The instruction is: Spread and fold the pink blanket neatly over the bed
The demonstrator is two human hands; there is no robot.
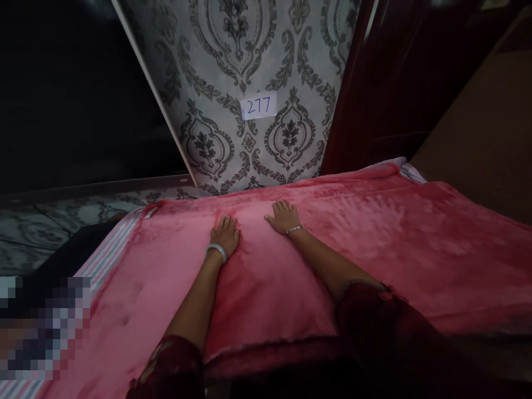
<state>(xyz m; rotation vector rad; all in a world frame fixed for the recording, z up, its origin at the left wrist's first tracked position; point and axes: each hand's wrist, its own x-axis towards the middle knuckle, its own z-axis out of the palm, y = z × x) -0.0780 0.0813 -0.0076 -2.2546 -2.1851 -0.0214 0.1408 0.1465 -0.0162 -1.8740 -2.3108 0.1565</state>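
Left hand (224,235) and right hand (283,218) lie flat, grips unclenched, on pink plush blanket (166,255) beneath, presumably to spread pressure.

The blanket (266,282) across the lower frame is plush cloth with a short pile, its nap brushed into lighter and darker streaks. The striped cloth (112,249) at lower left looks flatter and matt. At upper centre the wallpaper (208,138) has a mostly matt finish; the label (258,105) on it is plain paper. The screen (75,100) at upper left is smooth, the door (386,94) at upper right glossy, like varnished wood. Near mid-frame, the bracelet (295,229) is shiny metal, the bangle (216,252) smooth and stone-like.
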